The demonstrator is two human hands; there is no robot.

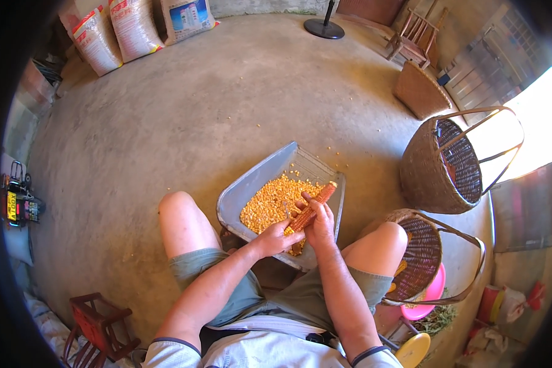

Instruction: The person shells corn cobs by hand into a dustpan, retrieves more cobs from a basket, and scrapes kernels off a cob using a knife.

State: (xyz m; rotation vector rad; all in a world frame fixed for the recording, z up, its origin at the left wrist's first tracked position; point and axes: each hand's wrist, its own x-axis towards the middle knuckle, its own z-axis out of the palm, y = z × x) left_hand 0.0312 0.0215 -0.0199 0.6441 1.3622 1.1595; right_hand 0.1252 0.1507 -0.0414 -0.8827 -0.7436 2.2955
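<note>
A mostly bare, reddish corn cob slants up to the right above a grey scoop-shaped pan, which holds a heap of loose yellow corn kernels. My right hand is closed around the cob's middle, its fingers wrapped over it. At the cob's lower end, my left hand grips it with thumb and fingers, where some yellow kernels remain on it. A thin metal piece shows beside the left fingers; what it belongs to cannot be told. The pan rests between my knees.
Two wicker baskets with tall handles stand at the right, the nearer holding yellow cobs. Behind it are a pink basin and a yellow lid-like disc. A red wooden chair stands lower left; full sacks line the far wall.
</note>
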